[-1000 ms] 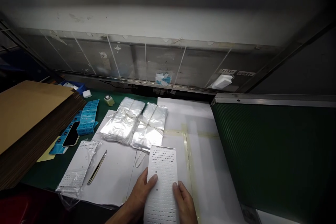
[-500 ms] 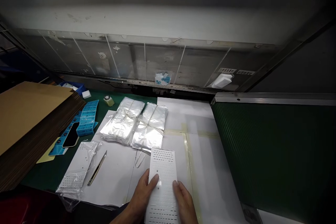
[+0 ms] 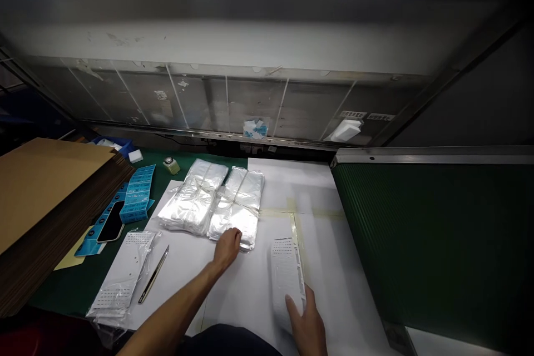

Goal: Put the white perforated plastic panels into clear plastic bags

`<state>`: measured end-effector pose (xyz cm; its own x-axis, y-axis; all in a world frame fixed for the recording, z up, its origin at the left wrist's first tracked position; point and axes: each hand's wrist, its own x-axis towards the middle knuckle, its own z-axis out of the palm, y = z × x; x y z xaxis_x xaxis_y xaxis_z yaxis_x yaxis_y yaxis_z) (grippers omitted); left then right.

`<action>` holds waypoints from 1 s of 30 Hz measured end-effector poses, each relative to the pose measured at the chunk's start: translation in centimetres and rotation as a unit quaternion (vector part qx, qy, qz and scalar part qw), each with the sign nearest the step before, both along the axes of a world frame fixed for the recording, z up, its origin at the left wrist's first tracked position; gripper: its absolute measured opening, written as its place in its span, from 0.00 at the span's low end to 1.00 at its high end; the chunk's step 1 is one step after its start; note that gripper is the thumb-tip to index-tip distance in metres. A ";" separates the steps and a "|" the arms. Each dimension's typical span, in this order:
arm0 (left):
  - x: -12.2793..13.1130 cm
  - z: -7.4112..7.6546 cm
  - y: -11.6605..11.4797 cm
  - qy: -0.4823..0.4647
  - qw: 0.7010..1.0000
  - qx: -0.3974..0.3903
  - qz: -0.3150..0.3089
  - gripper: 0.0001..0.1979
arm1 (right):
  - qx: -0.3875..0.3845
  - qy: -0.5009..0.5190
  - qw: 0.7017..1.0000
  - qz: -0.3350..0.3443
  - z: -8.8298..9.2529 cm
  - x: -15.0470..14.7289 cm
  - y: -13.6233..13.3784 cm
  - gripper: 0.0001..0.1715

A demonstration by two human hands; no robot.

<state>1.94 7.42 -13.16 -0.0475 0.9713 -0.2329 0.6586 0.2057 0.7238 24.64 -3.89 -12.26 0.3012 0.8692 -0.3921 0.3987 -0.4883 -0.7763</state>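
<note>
My left hand (image 3: 227,249) rests at the near edge of a tied bundle of clear plastic bags (image 3: 238,206), its fingers on the plastic. A second tied bundle (image 3: 192,197) lies against that one on the left. My right hand (image 3: 306,317) grips the lower right edge of a perforated white sheet (image 3: 286,278), which stands tilted on its long side. Further left, another perforated sheet inside a clear bag (image 3: 123,272) lies beside slim metal tweezers (image 3: 153,274).
A stack of brown cardboard sheets (image 3: 45,206) fills the left. Blue printed cards (image 3: 137,194), a black phone (image 3: 112,221) and a small glass bottle (image 3: 171,166) sit on the green mat (image 3: 81,283). A green ribbed panel (image 3: 421,245) rises on the right.
My left hand has let go of the perforated sheet and moved forward and left to the bag bundle. The sheet has shifted right and tilted, held by my right hand only.
</note>
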 end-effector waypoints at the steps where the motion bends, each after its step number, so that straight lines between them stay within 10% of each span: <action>1: -0.6 -0.6 1.2 0.032 0.999 0.004 -0.025 0.13 | 0.001 -0.058 0.997 0.041 -0.8 0.6 0.0 0.32; 8: -1.4 -2.2 4.6 0.168 0.975 -0.001 -0.144 0.12 | 0.027 -0.267 0.944 0.191 -3.9 1.4 -0.8 0.28; 30: -3.9 -2.0 2.5 0.132 0.981 0.035 -0.135 0.07 | 0.078 -0.053 0.991 0.097 -1.1 3.1 0.1 0.34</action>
